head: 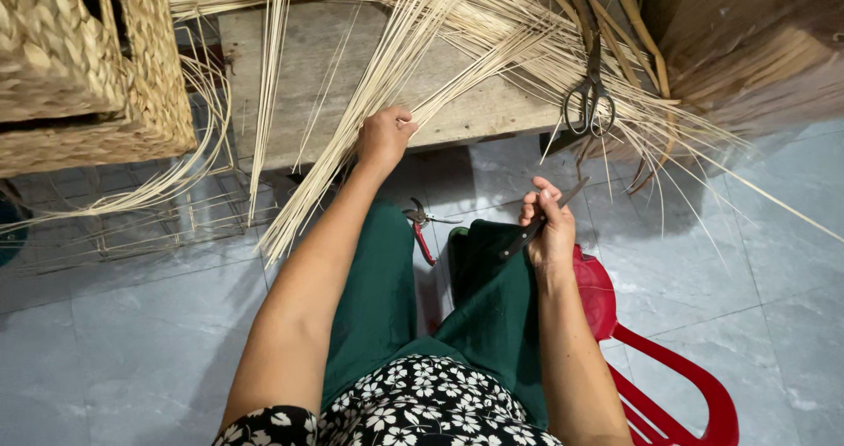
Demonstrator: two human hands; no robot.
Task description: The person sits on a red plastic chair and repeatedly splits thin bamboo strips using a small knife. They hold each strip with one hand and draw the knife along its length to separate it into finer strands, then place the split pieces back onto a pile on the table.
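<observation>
While the left hand (pixel 384 137) reaches out to the bench, its fingers are curled tight around a fan of pale rattan strips (pixel 352 156), pinching them where they lie across the wooden bench top (pixel 457 112). The loose ends spill down past the knee toward the tiled floor (pixel 132 358). Judging by the spread, the work looks early: plenty of strips lie unsorted across the bench, some trailing to the right, and nothing woven from them shows in front of the person. A finished woven basket (pixel 88 68) sits at upper left, with a bare wire frame (pixel 149 226) below it. Over to the right hand (pixel 549 226): fingers closed on a dark-handled knife (pixel 536 226), blade angled up and away, held over the lap. Scissors (pixel 591 103) rest on the bench among the strips, and red-handled pruning shears (pixel 424 226) lie between the knees, both untouched.
</observation>
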